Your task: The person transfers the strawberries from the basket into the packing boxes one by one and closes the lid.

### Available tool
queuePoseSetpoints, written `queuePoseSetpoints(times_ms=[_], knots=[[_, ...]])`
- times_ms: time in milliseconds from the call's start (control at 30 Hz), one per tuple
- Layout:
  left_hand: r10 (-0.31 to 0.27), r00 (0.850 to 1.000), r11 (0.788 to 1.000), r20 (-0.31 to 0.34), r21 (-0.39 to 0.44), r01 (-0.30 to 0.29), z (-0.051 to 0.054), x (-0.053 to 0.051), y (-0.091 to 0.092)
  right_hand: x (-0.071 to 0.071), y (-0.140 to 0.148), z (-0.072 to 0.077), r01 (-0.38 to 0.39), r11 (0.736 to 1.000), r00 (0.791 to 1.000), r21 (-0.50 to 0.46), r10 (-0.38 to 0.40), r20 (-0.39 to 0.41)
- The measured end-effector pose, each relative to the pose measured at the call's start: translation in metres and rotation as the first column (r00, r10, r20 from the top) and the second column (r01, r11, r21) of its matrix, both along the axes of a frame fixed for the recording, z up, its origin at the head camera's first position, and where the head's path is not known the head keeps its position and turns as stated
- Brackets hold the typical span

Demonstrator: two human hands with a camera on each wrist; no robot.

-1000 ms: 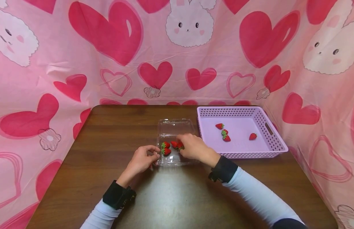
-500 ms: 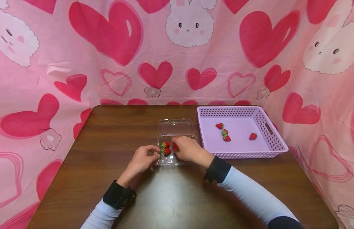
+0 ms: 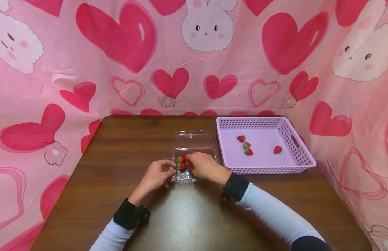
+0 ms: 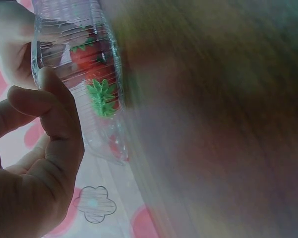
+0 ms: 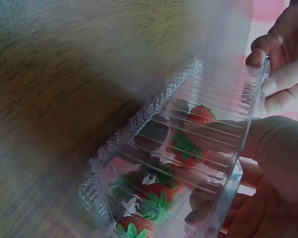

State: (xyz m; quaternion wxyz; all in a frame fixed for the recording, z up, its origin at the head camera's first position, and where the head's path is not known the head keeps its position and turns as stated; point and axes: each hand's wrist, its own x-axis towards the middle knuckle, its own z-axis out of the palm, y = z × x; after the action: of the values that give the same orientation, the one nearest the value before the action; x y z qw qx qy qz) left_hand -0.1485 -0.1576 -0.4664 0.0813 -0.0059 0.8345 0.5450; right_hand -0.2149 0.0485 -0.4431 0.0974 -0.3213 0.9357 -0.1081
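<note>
Mid-width on the counter [image 3: 125,153], inside the clear container [image 3: 186,176], the right hand [image 3: 204,165] pinches a strawberry [image 3: 190,165], partly hidden, just right of two strawberries [image 3: 183,167]; the left hand's [image 3: 158,173] curled fingers apparently grip the container's left edge.

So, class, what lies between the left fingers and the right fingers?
Strawberries, inside the clear container, as the head view shows.

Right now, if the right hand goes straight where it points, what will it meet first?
Beyond the strawberry it holds, the right hand would probably meet two other strawberries to its left inside the clear container; depth is unclear.
</note>
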Motion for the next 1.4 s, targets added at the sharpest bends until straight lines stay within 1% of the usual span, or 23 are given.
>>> queuePoseSetpoints(times_ms=[300, 600, 900, 1233, 1400], knots=[[-0.006, 1.0, 1.0, -0.007, 0.002, 0.006, -0.0002, -0.0004, -0.0002, 0.0001, -0.0001, -0.0044, 0.0, 1.0, 1.0, 0.027, 0.001, -0.017], [-0.008, 1.0, 1.0, -0.006, 0.001, 0.008, -0.0005, -0.0008, -0.0005, -0.0015, 0.0006, -0.0055, 0.002, 1.0, 0.999, -0.006, -0.002, -0.039], [-0.009, 1.0, 1.0, -0.005, 0.001, 0.009, -0.0007, -0.0011, -0.0012, -0.0041, 0.0009, -0.0065, 0.005, 0.999, 0.999, -0.034, -0.006, -0.036], [-0.003, 1.0, 1.0, -0.002, -0.001, 0.003, 0.0001, -0.0012, -0.0008, -0.0058, 0.0031, -0.0076, 0.005, 0.999, 0.999, -0.038, -0.007, -0.043], [-0.006, 1.0, 1.0, 0.006, 0.001, 0.006, 0.0008, -0.0007, -0.0011, -0.0061, 0.0054, -0.0062, 0.006, 0.999, 0.999, -0.044, -0.007, -0.033]])
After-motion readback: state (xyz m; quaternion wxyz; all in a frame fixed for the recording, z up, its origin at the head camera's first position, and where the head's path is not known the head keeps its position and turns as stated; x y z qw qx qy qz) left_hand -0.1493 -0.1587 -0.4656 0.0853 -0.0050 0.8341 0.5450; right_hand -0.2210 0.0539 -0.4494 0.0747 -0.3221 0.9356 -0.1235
